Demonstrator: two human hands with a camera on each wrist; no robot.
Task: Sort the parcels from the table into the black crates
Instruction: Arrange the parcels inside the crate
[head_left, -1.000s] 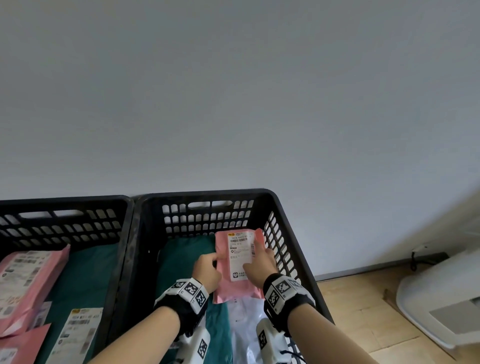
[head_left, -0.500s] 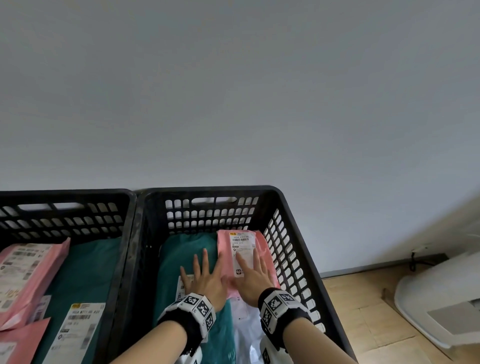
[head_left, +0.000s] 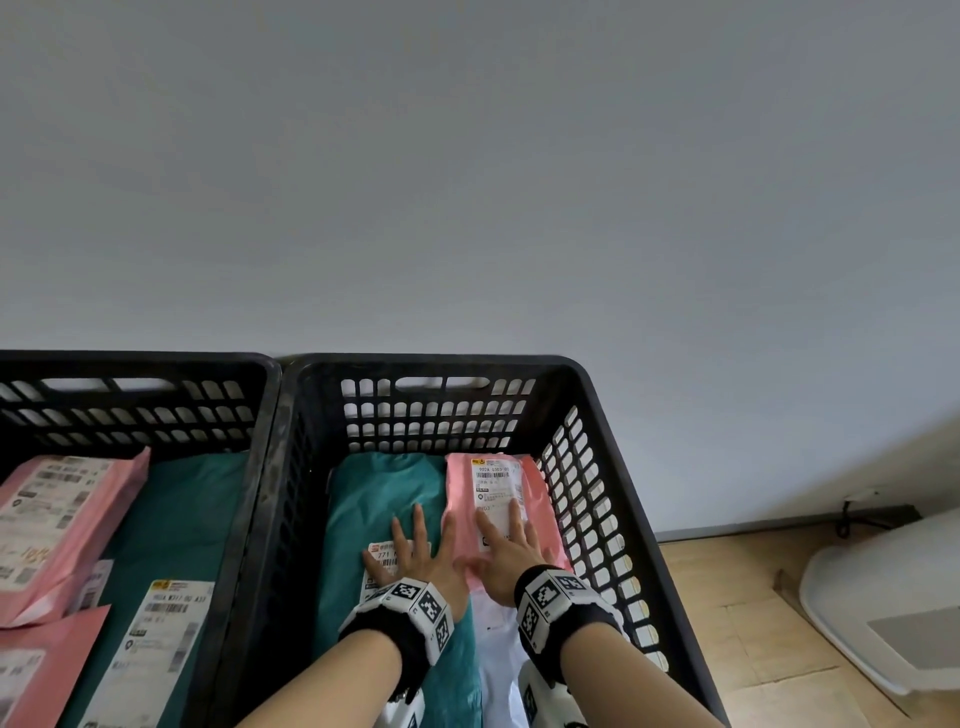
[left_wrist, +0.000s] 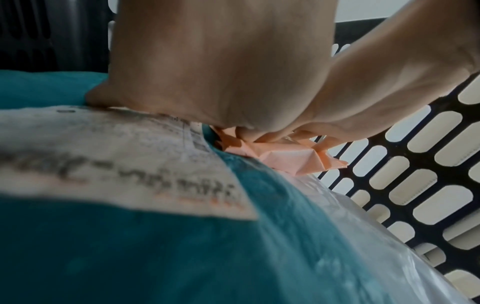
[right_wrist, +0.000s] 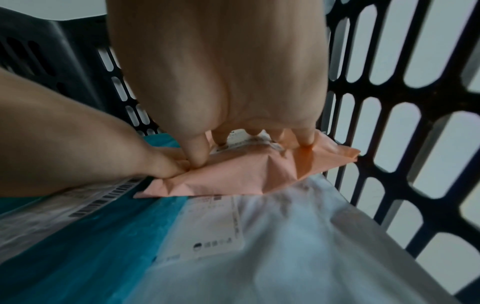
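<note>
A pink parcel (head_left: 537, 499) with a white label lies flat in the right black crate (head_left: 613, 415), against its right wall. My right hand (head_left: 506, 545) presses on it with straight, spread fingers. My left hand (head_left: 415, 556) lies flat beside it on a teal parcel (head_left: 384, 493), thumb at the pink parcel's left edge. In the right wrist view the pink parcel (right_wrist: 249, 174) rests on the teal parcel (right_wrist: 91, 236) and a white parcel (right_wrist: 272, 246). The left wrist view shows the pink parcel's corner (left_wrist: 285, 158) under both hands.
A second black crate (head_left: 130, 374) stands to the left, holding pink parcels (head_left: 57, 525) on a teal one (head_left: 182, 519). A plain wall rises behind both crates. Wooden floor (head_left: 737, 597) and a white appliance (head_left: 893, 597) lie to the right.
A second ago both hands held the pink parcel upright over the crate. They laid it down flat, and now both hands press flat with straight fingers.
</note>
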